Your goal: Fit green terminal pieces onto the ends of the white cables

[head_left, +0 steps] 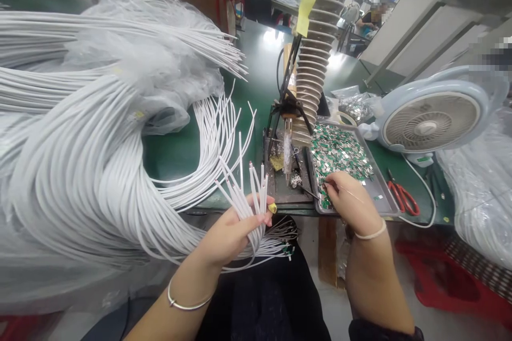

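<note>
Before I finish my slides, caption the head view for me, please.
Left hand gripping white cables, right hand at a metal tray of small green boards.

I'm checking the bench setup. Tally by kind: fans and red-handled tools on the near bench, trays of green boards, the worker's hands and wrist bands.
Fan: 1
Red-handled tool: 1
Tray of green boards: 1
Left hand and right hand: 2
Wrist bands: 2
Total: 7

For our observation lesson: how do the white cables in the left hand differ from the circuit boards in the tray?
The white cables are long and round; the circuit boards are short and flat. The left hand grips the cables; the boards lie piled in the tray. Both are numerous.
</note>
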{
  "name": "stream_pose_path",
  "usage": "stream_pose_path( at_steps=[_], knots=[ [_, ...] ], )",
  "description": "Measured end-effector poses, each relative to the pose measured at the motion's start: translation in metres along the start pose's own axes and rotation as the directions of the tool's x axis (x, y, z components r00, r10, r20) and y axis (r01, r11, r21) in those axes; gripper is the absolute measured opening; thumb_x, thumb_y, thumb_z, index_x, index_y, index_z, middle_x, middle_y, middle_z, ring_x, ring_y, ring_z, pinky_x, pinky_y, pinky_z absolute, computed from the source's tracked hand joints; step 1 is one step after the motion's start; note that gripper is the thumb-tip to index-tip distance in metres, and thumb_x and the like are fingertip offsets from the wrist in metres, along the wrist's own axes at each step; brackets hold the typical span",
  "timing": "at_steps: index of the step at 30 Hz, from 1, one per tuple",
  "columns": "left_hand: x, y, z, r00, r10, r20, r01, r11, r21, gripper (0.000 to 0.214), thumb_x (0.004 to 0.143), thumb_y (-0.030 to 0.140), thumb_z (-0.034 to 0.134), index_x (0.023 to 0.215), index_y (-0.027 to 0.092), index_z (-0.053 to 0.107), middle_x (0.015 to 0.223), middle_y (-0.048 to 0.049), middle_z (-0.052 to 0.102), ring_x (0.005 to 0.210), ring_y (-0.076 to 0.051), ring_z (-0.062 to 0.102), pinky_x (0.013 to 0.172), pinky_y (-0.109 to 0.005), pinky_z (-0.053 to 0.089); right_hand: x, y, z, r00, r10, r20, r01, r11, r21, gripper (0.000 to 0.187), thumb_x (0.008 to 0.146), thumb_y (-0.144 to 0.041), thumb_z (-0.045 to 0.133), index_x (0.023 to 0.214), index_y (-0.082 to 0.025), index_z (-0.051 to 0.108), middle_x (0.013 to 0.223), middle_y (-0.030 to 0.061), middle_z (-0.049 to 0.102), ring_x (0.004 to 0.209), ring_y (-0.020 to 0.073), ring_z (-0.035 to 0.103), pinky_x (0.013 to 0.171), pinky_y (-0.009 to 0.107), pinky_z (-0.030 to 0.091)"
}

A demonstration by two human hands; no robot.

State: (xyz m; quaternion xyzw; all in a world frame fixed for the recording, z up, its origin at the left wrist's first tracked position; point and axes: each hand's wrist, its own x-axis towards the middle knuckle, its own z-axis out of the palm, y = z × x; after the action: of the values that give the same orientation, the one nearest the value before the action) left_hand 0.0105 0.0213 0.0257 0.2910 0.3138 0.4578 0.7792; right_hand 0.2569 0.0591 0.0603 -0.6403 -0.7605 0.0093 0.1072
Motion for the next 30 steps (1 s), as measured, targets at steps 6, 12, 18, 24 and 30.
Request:
stream_pose_path(
  at_steps=[6,12,18,24,30],
  knots=[
    [0.001,-0.003,0.001,0.999,0.042,-0.010,-0.042,0.999,-0.002,0.025,0.068,0.025,0.075,0.090,0.014,0.068,0.063,-0.0017,0.059,0.064,-0.014,0.051,0.065,-0.028,0.037,-0.005,0.005,0.009,0.984,-0.057,-0.171,0.058,0.998,0.002,0.019,0.082,-0.015,0.041,0.083,-0.018,0.060,0.077,0.0070,0.062,0.072,0.0197,0.056,0.066,0.030,0.041],
    [0.003,-0.006,0.005,0.997,0.066,-0.038,-0.068,0.995,-0.066,0.024,0.068,0.029,0.076,0.085,0.014,0.068,0.060,0.0013,0.053,0.057,-0.010,0.046,0.057,-0.026,0.034,-0.009,0.006,0.011,0.949,-0.055,-0.310,0.073,0.996,0.045,0.022,0.082,-0.015,0.039,0.091,-0.017,0.059,0.079,0.0077,0.060,0.075,0.0206,0.056,0.067,0.032,0.043],
    [0.002,0.001,0.013,0.996,0.045,-0.075,-0.054,0.990,-0.133,0.014,0.074,0.025,0.070,0.071,0.013,0.062,0.062,0.0021,0.050,0.052,-0.007,0.039,0.051,-0.023,0.032,-0.013,0.001,0.010,0.928,0.000,-0.372,0.052,0.990,0.131,0.015,0.085,-0.020,0.041,0.085,-0.019,0.056,0.075,0.0042,0.058,0.070,0.0175,0.056,0.064,0.030,0.044],
    [0.002,0.007,0.014,0.999,-0.031,-0.040,0.016,0.940,-0.340,0.009,0.077,0.019,0.062,0.070,0.015,0.058,0.068,0.0012,0.052,0.054,-0.008,0.042,0.057,-0.024,0.040,-0.018,-0.002,0.010,0.875,0.003,-0.484,0.102,0.976,0.191,0.012,0.089,-0.023,0.044,0.083,-0.019,0.054,0.073,0.0026,0.058,0.068,0.0155,0.055,0.064,0.029,0.044],
    [0.002,0.008,0.015,0.995,-0.069,-0.073,0.037,0.926,-0.374,0.011,0.081,0.018,0.056,0.070,0.014,0.057,0.067,0.0009,0.051,0.050,-0.007,0.041,0.056,-0.024,0.042,-0.029,-0.018,0.007,0.827,0.030,-0.562,0.137,0.958,0.252,0.010,0.088,-0.020,0.045,0.084,-0.021,0.054,0.070,0.0011,0.057,0.064,0.0149,0.056,0.061,0.028,0.045]
  ],
)
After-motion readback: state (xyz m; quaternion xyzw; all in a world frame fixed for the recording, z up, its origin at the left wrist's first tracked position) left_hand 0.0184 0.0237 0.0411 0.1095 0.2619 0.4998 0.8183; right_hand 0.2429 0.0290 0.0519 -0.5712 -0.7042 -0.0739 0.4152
